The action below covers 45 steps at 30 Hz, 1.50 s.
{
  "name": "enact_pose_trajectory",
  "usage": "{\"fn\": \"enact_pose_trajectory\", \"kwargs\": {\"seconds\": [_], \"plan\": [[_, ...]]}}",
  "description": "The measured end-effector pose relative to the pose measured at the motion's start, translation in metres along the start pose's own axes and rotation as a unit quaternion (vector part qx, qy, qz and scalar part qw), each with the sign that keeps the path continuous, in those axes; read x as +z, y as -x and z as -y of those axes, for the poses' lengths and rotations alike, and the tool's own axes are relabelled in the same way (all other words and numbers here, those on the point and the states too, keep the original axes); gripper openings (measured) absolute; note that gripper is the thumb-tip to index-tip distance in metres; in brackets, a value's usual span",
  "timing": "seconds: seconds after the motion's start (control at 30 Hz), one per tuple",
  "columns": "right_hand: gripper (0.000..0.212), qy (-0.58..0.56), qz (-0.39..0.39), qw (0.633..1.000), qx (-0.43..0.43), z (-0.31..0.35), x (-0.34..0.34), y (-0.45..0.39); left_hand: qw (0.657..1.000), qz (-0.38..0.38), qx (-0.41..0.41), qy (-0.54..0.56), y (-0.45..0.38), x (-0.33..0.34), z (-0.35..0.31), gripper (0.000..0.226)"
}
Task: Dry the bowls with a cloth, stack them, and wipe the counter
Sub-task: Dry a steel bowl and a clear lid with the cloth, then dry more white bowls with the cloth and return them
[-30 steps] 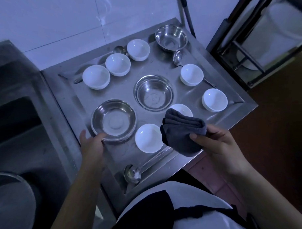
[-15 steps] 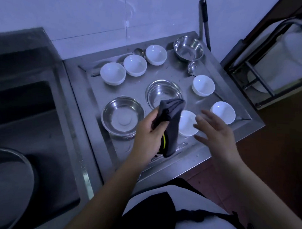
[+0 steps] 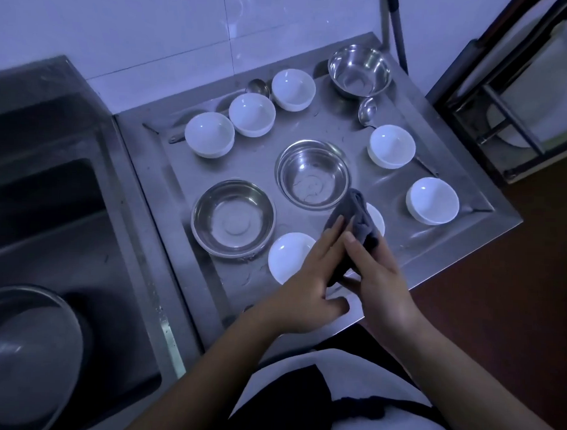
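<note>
A dark grey cloth (image 3: pixel 356 217) is pressed between my left hand (image 3: pixel 309 280) and my right hand (image 3: pixel 376 272) above the counter's front edge. Both hands hold it. Several white bowls stand on the steel counter (image 3: pixel 413 238): one (image 3: pixel 285 256) under my left hand, one (image 3: pixel 377 219) mostly hidden behind the cloth, two at the right (image 3: pixel 432 200) (image 3: pixel 392 146), three in a row at the back left (image 3: pixel 209 138). Three steel bowls are here too: front left (image 3: pixel 233 218), middle (image 3: pixel 313 174), back right (image 3: pixel 359 69).
A deep sink (image 3: pixel 51 206) lies left of the counter, with a large steel pot (image 3: pixel 23 347) at its near end. Spoons lie at the back (image 3: pixel 367 110) (image 3: pixel 257 87). A tiled wall is behind. A dark metal rack (image 3: pixel 491 125) stands to the right.
The cloth passed from my right hand to my left, and now both hands have closed together on it. The view has shifted right, showing more of the sink.
</note>
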State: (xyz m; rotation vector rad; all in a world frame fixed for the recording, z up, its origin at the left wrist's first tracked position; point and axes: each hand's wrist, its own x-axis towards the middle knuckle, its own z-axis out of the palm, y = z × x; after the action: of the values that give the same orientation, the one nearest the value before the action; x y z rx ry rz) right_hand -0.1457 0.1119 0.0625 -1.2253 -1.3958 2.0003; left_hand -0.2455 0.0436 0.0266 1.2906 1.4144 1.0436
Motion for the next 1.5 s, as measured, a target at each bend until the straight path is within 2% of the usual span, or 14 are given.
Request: {"fn": "enact_pose_trajectory", "kwargs": {"seconds": [0.07,0.13,0.2,0.23,0.33,0.4,0.5,0.6,0.7,0.9,1.07,1.2,1.33,1.5], "plan": [[0.034,-0.013,-0.013,1.000,0.005,-0.002,-0.015,-0.004,0.999,0.035,-0.022,-0.011,0.003,-0.007,0.024,0.114],[0.027,-0.035,-0.045,0.998,0.030,-0.002,-0.015,-0.014,0.997,0.037,-0.059,0.038,0.000,-0.023,0.026,0.098],[0.021,-0.045,-0.081,0.994,0.059,-0.006,-0.019,-0.023,0.988,-0.034,-0.105,0.104,-0.005,-0.052,0.037,0.071],[0.020,-0.051,-0.090,0.993,0.056,-0.005,-0.023,-0.025,0.975,-0.116,-0.143,0.128,-0.010,-0.072,0.044,0.059],[0.019,-0.079,-0.120,0.988,0.061,-0.005,-0.032,-0.032,0.892,-0.358,-0.228,0.159,-0.031,-0.148,0.084,0.035],[0.020,-0.078,-0.134,0.986,0.057,-0.007,-0.034,-0.033,0.840,-0.449,-0.266,0.151,-0.050,-0.203,0.114,0.038],[0.022,-0.077,-0.158,0.983,0.053,-0.014,-0.035,-0.034,0.782,-0.488,-0.327,0.208,-0.081,-0.265,0.158,0.039],[0.030,-0.080,-0.170,0.981,0.055,-0.020,-0.036,-0.032,0.746,-0.462,-0.376,0.300,-0.106,-0.289,0.184,0.040],[0.029,-0.097,-0.181,0.977,0.056,-0.020,-0.035,-0.029,0.753,-0.455,-0.367,0.302,-0.121,-0.299,0.201,0.054],[0.027,-0.101,-0.191,0.974,0.066,-0.018,-0.038,-0.023,0.730,-0.515,-0.338,0.296,-0.127,-0.296,0.204,0.066],[0.024,-0.108,-0.201,0.972,0.061,-0.013,-0.038,-0.018,0.724,-0.554,-0.277,0.303,-0.103,-0.275,0.168,0.057],[0.024,-0.101,-0.190,0.975,0.059,-0.010,-0.036,-0.013,0.747,-0.530,-0.265,0.301,-0.075,-0.259,0.137,0.057],[0.022,-0.098,-0.162,0.980,0.063,-0.006,-0.031,-0.009,0.799,-0.478,-0.215,0.295,-0.056,-0.222,0.086,0.047],[0.019,-0.083,-0.120,0.988,0.051,0.004,-0.027,-0.006,0.840,-0.414,-0.172,0.306,-0.038,-0.154,0.029,0.055]]}}
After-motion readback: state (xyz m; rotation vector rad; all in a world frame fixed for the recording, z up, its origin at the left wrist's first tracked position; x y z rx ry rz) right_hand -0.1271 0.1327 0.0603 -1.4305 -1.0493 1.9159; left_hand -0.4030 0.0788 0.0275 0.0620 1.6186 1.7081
